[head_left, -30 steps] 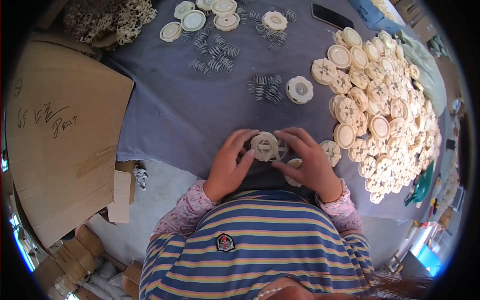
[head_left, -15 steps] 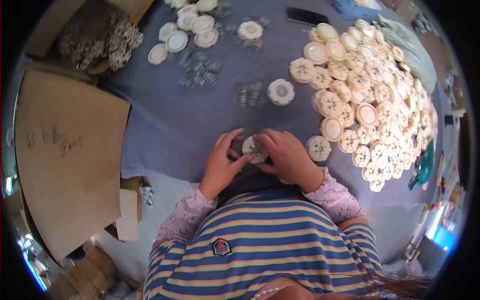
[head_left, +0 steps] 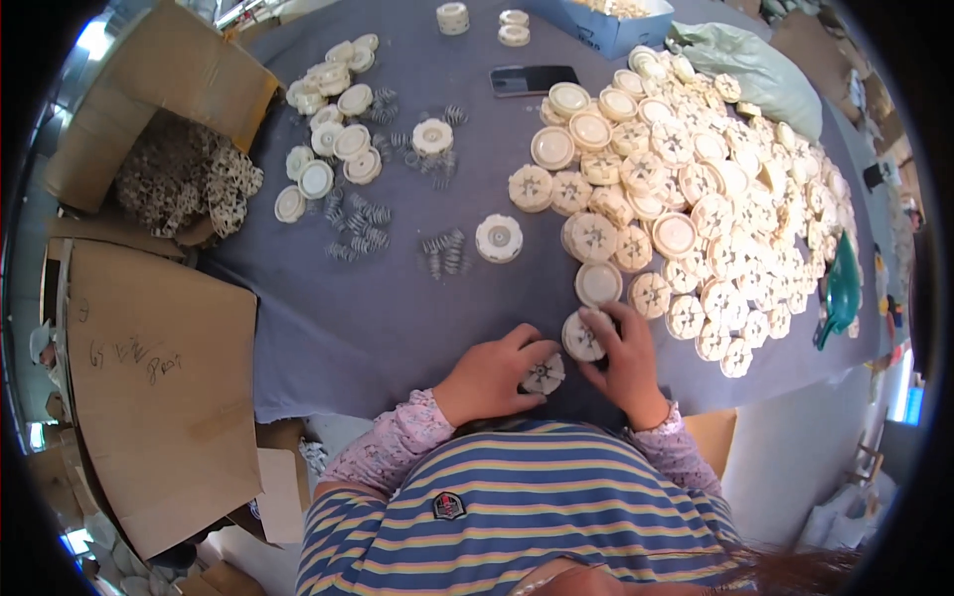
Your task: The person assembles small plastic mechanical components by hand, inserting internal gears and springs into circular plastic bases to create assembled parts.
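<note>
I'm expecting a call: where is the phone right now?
In the head view, the phone lies near the top, slightly right of centre, just below and left of the blue box.

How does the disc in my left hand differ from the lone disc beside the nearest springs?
The left-hand disc shows spokes around a darker hub; the lone disc shows rings around a grey centre. The left-hand disc is in your left hand; the lone disc lies flat on the cloth. Both are round.

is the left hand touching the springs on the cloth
Apart: the head view shows the left hand well below the nearest springs, with a wide stretch of grey cloth visible between them.
</note>
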Action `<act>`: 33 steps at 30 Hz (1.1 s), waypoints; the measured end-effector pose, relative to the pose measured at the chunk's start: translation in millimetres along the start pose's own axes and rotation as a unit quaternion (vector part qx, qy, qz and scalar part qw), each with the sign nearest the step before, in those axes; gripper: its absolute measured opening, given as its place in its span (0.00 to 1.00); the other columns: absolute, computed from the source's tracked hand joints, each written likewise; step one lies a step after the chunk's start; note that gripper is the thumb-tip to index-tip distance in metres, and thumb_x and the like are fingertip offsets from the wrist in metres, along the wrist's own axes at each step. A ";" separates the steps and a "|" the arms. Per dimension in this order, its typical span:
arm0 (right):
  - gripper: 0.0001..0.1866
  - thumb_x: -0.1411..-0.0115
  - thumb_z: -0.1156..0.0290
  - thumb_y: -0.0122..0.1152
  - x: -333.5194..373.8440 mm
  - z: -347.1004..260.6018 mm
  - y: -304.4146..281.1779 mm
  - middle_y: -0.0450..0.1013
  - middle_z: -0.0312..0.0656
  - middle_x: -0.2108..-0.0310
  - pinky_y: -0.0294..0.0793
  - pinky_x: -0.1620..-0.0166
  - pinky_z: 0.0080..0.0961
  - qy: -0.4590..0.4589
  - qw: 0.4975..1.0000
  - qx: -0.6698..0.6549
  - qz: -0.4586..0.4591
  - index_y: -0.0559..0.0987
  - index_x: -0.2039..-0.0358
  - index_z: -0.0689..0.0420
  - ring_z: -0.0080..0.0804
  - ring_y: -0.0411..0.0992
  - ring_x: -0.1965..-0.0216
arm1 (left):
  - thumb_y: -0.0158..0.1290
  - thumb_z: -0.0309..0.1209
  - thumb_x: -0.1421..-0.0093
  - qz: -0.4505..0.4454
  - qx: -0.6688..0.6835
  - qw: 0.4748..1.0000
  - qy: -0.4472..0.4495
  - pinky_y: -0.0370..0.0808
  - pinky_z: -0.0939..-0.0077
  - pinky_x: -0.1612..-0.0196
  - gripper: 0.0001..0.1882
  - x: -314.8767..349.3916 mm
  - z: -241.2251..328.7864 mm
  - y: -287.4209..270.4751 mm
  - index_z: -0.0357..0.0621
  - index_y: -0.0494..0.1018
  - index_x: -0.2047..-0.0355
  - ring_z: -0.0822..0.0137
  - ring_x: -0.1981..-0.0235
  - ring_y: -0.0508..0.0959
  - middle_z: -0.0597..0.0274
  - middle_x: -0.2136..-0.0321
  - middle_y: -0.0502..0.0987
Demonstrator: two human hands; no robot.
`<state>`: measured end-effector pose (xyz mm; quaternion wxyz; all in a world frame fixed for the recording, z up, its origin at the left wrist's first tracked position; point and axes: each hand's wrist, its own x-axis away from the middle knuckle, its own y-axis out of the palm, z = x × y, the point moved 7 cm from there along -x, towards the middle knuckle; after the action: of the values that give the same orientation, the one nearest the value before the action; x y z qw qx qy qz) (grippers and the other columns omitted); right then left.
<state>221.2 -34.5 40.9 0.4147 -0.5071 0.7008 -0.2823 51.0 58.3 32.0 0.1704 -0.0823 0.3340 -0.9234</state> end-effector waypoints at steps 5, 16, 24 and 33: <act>0.41 0.58 0.74 0.78 23.0 33.1 -2.8 0.69 0.51 0.44 0.73 0.39 0.47 0.025 0.988 -0.151 0.025 0.79 0.38 0.49 0.52 0.71 0.42 | 0.72 0.39 0.51 0.046 -0.024 0.998 -0.020 0.82 0.54 0.52 0.36 -37.9 -12.4 -42.9 0.46 0.75 0.40 0.45 0.53 0.83 0.50 0.49 0.75; 0.37 0.42 0.71 0.74 -93.1 201.6 -176.5 0.71 0.55 0.38 0.66 0.31 0.44 0.108 0.946 0.144 0.268 0.71 0.32 0.60 0.54 0.68 0.35 | 0.70 0.34 0.45 0.281 0.079 0.939 0.183 0.75 0.55 0.40 0.37 -197.1 52.3 -77.8 0.41 0.71 0.37 0.43 0.43 0.77 0.46 0.42 0.72; 0.21 0.39 0.76 0.68 -77.5 59.9 -81.7 0.74 0.55 0.43 0.70 0.37 0.49 -0.053 0.959 0.142 0.239 0.78 0.45 0.63 0.56 0.72 0.42 | 0.67 0.36 0.45 0.593 -0.171 0.774 -0.139 0.71 0.48 0.39 0.23 1.6 -183.2 -266.9 0.36 0.80 0.51 0.41 0.44 0.76 0.41 0.46 0.78; 0.25 0.45 0.75 0.71 -107.6 -25.4 57.4 0.73 0.52 0.43 0.72 0.37 0.49 -0.051 0.997 -0.035 -0.046 0.80 0.45 0.59 0.57 0.71 0.41 | 0.70 0.52 0.46 0.636 -0.413 0.560 -0.334 0.67 0.43 0.35 0.37 141.1 -321.5 -410.8 0.44 0.77 0.41 0.37 0.39 0.72 0.40 0.41 0.74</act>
<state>187.0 85.3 38.4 0.4184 -0.5666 0.6643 -0.2502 -272.1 490.8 56.9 0.7600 -0.2123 0.5638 -0.2439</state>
